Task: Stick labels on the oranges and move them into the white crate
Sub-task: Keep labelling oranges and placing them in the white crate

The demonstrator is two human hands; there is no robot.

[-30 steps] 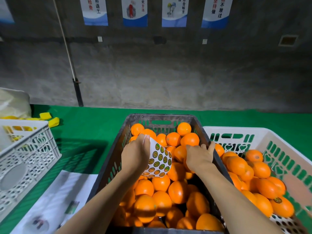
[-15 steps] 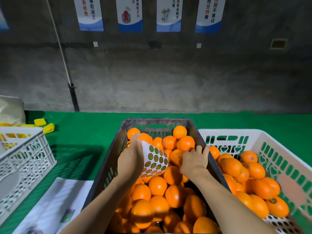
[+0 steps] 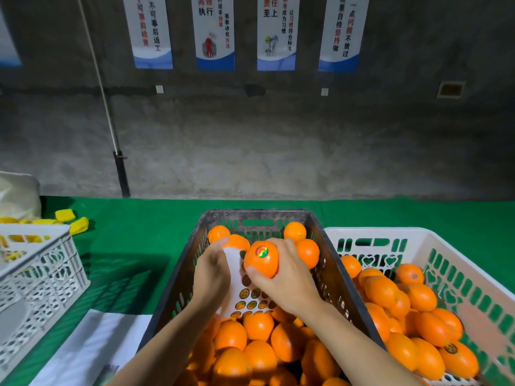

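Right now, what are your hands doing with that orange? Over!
Right hand grips labelled orange above grey crate. Left hand holds sticker sheet. White crate to the right, part full; only crate rims between.

Centre crate (image 3: 257,213) on table (image 3: 145,232), near middle, oranges (image 3: 259,327) piled in it. Second crate (image 3: 390,232) just beside it at 3 o'clock, more oranges (image 3: 418,299) inside. Third crate (image 3: 41,271) at 9 o'clock, well apart. Paper sheet (image 3: 83,349) flat on table at 7 o'clock. Small blocks (image 3: 79,224) and bag (image 3: 16,196) at 10 o'clock, behind third crate. Wall (image 3: 278,151) at 12 o'clock behind table, pipe (image 3: 121,174) against it, posters (image 3: 214,32) above. Over centre crate's far half, right hand (image 3: 284,285) grips held orange (image 3: 262,260); left hand (image 3: 211,274) at its 9 o'clock holds label sheet (image 3: 248,296) between them.
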